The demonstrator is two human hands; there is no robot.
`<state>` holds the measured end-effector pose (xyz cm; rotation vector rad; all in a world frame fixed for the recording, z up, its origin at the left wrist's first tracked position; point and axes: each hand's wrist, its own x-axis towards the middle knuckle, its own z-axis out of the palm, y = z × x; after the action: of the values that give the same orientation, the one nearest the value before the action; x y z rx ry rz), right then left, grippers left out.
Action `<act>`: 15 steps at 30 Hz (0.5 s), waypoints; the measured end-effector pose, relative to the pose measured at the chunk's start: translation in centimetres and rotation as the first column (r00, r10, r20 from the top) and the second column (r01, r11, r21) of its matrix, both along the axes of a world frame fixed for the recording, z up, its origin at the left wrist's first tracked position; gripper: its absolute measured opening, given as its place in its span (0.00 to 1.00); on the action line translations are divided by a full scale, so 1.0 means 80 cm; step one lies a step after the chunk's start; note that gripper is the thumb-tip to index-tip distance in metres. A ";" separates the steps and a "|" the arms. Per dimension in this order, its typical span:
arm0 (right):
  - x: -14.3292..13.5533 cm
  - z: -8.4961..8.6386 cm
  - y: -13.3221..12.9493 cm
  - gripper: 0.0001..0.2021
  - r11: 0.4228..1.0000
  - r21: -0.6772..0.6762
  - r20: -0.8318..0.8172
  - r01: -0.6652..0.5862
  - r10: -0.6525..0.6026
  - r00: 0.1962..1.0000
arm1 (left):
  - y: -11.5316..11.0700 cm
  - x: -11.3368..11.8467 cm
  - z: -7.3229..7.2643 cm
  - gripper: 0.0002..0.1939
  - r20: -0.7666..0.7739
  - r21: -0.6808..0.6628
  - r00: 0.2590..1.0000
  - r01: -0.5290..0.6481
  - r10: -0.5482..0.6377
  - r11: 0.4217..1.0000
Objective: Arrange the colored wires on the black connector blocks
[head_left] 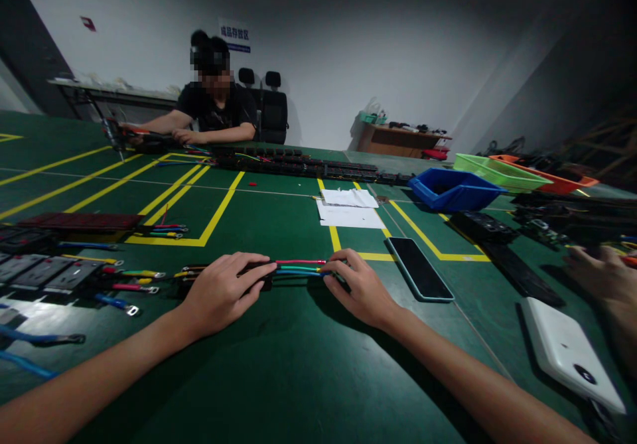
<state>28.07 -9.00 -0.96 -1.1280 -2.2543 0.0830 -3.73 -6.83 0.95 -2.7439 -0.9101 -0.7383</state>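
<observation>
Several coloured wires [298, 269], pink, green and blue, stretch between my two hands just above the green table. My left hand [223, 293] is closed over the left end of these wires and a dark part [266, 283] they run from, mostly hidden under the palm. On the right, my right hand [354, 289] is closed in a pinch at the wires' free ends; its fingertips cover the blue and green tips. Further left lie black socket strips [54, 275] with wires ending in ring terminals [132, 310].
A phone [421, 268] and white power bank [572, 354] lie right, near another person's hand [597, 271]. Papers [350, 208], a blue bin [455, 190] and a green bin [500, 172] stand farther back. A co-worker [216, 109] sits across, behind long black strips [308, 167].
</observation>
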 end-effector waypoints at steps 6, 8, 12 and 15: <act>0.001 0.001 -0.001 0.08 1.000 0.005 0.017 -0.025 0.025 1.000 | 0.000 0.001 0.000 0.20 -0.007 0.006 1.000 -0.002 0.002 1.000; 0.002 0.000 -0.001 0.08 1.000 0.013 -0.012 -0.005 0.005 1.000 | 0.000 0.001 0.001 0.20 -0.008 -0.003 1.000 -0.004 0.004 1.000; -0.001 -0.002 0.000 0.08 0.996 0.085 -0.103 0.024 -0.015 0.995 | 0.000 0.001 0.001 0.20 0.002 -0.013 1.000 -0.005 0.005 1.000; -0.009 0.003 -0.006 0.06 0.973 0.220 -0.200 0.062 -0.017 0.980 | 0.000 0.000 0.000 0.20 0.008 -0.011 1.000 -0.004 0.004 1.000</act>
<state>27.33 -9.51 -0.72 -0.9971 -2.0080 -0.0739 -3.69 -6.86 0.96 -2.7499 -0.9240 -0.7464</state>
